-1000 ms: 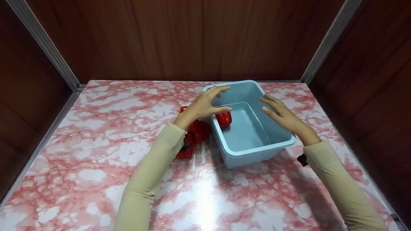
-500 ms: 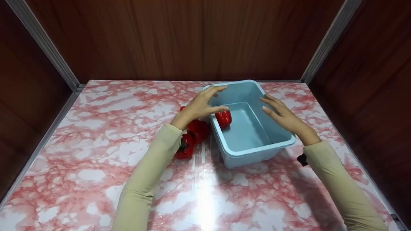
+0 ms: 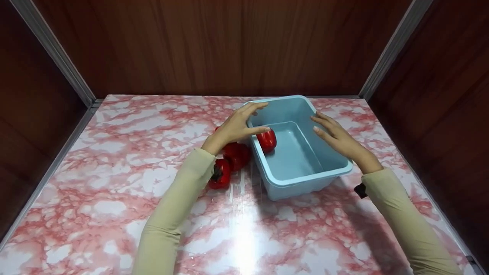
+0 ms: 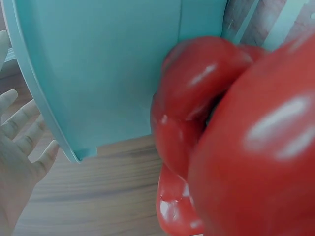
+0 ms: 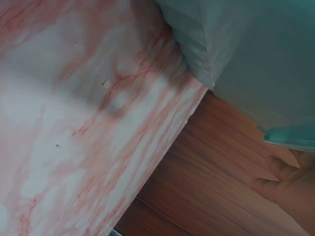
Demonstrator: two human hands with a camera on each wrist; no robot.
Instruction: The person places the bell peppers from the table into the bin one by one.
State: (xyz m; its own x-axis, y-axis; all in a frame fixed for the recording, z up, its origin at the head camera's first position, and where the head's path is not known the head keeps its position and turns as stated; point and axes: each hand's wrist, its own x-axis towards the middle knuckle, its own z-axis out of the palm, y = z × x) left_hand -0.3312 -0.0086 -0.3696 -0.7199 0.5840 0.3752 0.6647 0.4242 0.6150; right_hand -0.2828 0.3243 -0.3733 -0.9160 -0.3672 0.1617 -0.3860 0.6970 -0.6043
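A light blue plastic bin (image 3: 305, 178) stands on the table with one red bell pepper (image 3: 267, 140) inside, against its left wall. My left hand (image 3: 236, 125) is over the bin's left rim, thumb and fingers spread and holding nothing. At the opposite rim is my right hand (image 3: 338, 139), fingers extended; whether it touches the bin I cannot tell. Outside the bin's left wall lie more red bell peppers (image 3: 237, 156), partly hidden by my left wrist. The left wrist view shows these peppers (image 4: 246, 137) up close beside the bin wall (image 4: 108, 73), with the spread hand (image 4: 19, 152) at left.
The tabletop (image 3: 114, 183) has a red and white marbled pattern. Dark wooden panels (image 3: 221, 46) enclose it at the back and both sides, with grey metal strips (image 3: 393, 46) at the corners. A small black object (image 3: 360, 190) shows beside the right sleeve.
My left hand has drawn slightly left, away from the bin's middle, uncovering more of the near pepper outside. My right hand, the bin and the peppers stay about where they were.
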